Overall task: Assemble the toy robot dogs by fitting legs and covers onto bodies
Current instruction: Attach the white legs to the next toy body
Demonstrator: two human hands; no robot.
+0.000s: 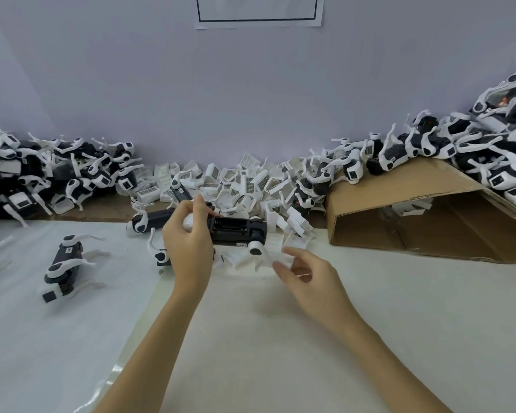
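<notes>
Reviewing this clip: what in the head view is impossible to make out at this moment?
- Left end of the black body: covered by the left hand, so how the fingers grip it is unclear.
- White part at the right hand: motion-blurred; held or merely touched, cannot tell.
- Label on the body's near side: too small to read.
- Paper on the wall: cut off by the top edge.
- Inside of the cardboard box: shadowed.

Black body [231, 229] with white leg joints; white covers [221, 180] with dark grilles; brown cardboard box [399, 186]; white worktop [370, 323].
</notes>
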